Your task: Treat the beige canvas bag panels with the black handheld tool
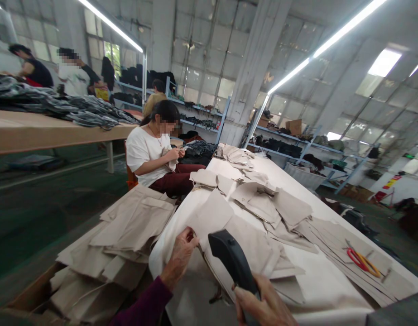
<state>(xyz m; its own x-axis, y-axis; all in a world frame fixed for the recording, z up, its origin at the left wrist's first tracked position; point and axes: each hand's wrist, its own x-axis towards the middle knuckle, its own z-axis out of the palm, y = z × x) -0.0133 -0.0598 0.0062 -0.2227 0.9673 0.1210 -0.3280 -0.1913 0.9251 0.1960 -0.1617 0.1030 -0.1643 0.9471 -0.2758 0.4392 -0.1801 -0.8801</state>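
My left hand (181,253) pinches the edge of a beige fabric piece (213,213) at the near side of the table. In my right hand (259,303), fingers wrapped round its lower body, is a black handheld tool shaped like an electric clipper (231,258). Its wide head is over the beige cloth, just right of my left fingertips; I cannot tell whether it touches. More beige pieces (256,244) lie under and beside the tool. A small dark bit (215,296) shows at the cloth's lower edge.
Beige pieces are stacked (134,222) low on my left. Scissors with red and yellow handles (363,262) lie on cloth at the right. More pieces (259,199) cover the white table (331,258). A seated co-worker (144,158) handles cloth beyond; shelves (280,133) stand behind.
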